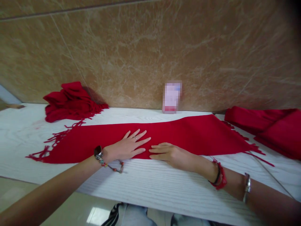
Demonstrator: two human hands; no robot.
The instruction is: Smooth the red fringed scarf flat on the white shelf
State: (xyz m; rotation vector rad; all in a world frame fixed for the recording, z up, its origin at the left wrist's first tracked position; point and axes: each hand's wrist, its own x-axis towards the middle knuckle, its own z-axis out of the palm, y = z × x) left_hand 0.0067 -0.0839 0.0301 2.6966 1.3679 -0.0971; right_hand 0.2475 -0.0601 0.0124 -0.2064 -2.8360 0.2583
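Observation:
A red fringed scarf (188,135) lies stretched lengthwise along the white wood-grain table, its tassels spreading at both ends. Near its middle, my left hand (128,146) rests flat on the cloth with fingers spread; a ring, a watch and a beaded cord are on that arm. My right hand (170,154) lies close by, palm down, with fingers stretched out on the scarf's near edge. Neither hand grips the fabric. The scarf looks mostly smooth, with its far edge rising slightly toward the right.
A crumpled red scarf (72,102) sits at the back left against the brown marbled wall (141,56). More red cloth (270,128) lies folded at the right. A blurred pinkish box or phone (172,97) leans on the wall. The white table (141,182) ends near my legs.

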